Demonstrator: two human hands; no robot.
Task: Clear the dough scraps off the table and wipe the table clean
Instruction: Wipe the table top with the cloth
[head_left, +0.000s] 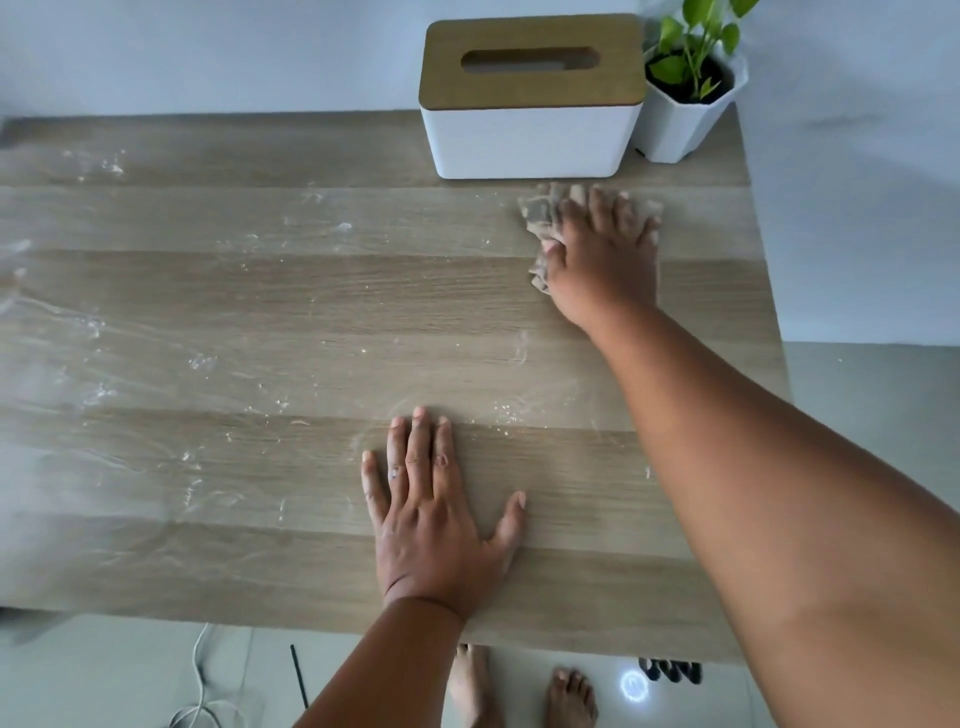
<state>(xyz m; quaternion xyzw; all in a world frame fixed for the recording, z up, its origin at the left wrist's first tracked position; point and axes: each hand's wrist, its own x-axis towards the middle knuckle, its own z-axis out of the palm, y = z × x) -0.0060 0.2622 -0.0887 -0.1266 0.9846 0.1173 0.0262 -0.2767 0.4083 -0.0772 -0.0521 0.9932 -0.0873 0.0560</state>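
Head view: right hand (602, 254) presses a crumpled cloth (540, 215) near the desk's (467, 312) far right corner; floury smears (93, 332) lie leftward; left hand (436, 514) rests flat, fingers spread, nearer them.

tissue box (530, 104), potted plant (688, 93), floor cable (200, 686)
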